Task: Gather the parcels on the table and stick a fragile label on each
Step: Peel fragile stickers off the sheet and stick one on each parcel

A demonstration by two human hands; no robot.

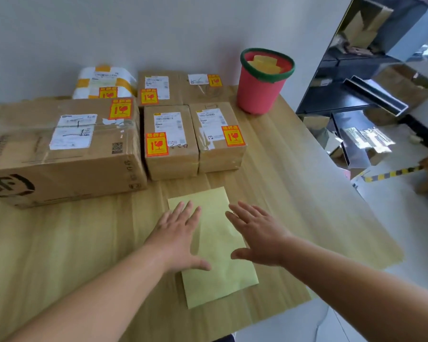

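Head view: left hand [177,239], right hand [258,236] flat over yellow sheet [218,245].

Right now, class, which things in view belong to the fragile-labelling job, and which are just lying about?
Job: large box; left small box; right small box; white-and-yellow parcel; back box; fragile labels; yellow sheet, with left hand and right hand over it.

Lying about: black shelving; cartons on it; striped floor strip; pink bin, perhaps for scraps.
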